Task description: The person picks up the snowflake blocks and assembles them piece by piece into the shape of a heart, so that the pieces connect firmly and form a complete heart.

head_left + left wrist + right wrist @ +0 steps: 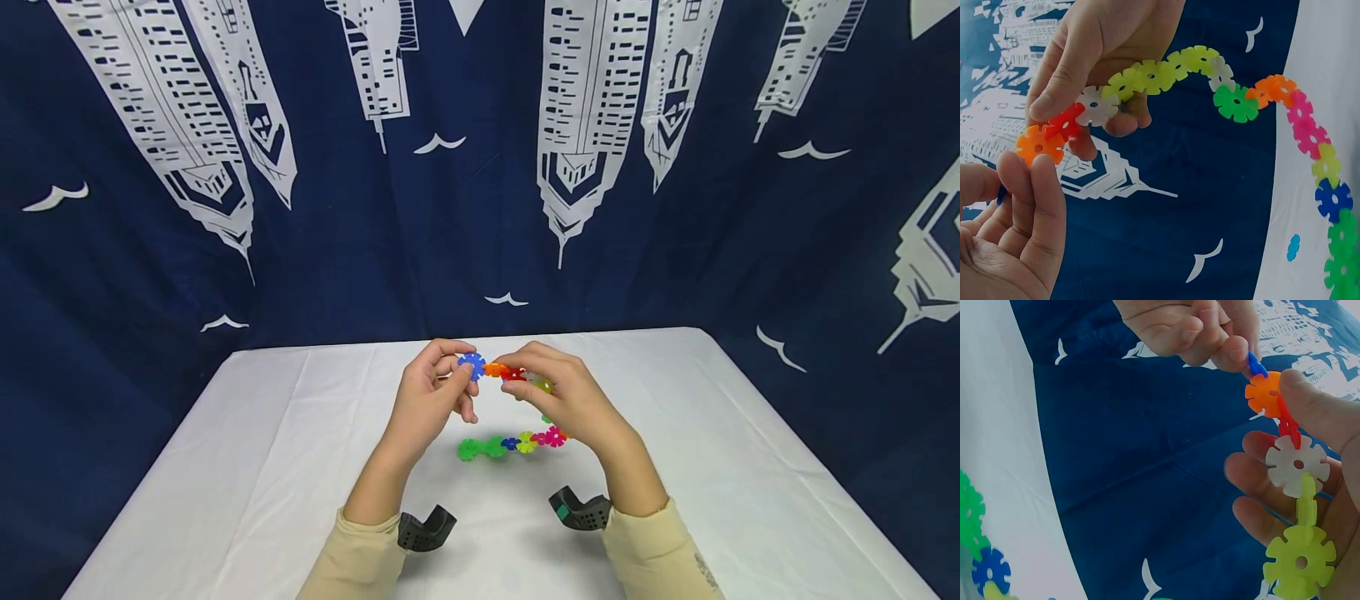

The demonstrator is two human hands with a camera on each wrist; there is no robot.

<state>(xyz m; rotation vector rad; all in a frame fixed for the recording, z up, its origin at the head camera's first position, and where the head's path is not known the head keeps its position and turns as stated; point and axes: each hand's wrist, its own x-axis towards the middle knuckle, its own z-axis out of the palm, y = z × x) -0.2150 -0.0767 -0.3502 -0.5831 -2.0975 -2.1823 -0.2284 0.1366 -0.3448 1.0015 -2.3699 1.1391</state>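
A chain of notched plastic snowflake discs hangs in a curve between my hands and the table. With thumb and fingers my left hand (431, 396) pinches a blue disc (472, 366) at the chain's upper end. This disc meets an orange disc (1039, 150). My right hand (564, 393) grips the chain near the orange disc and a red disc (1066, 122), its thumb over their edge. Beyond come a white disc (1298, 465) and yellow discs (1300, 562), past the right fingers. The far end, with green discs (470, 450), trails low over the table.
The table (300, 467) has a white cloth. One loose light-blue disc (1294, 247) lies on it, seen in the left wrist view. Behind stands a dark blue curtain (450, 233) with white buildings and birds. Black wrist devices (426, 530) sit at both cuffs.
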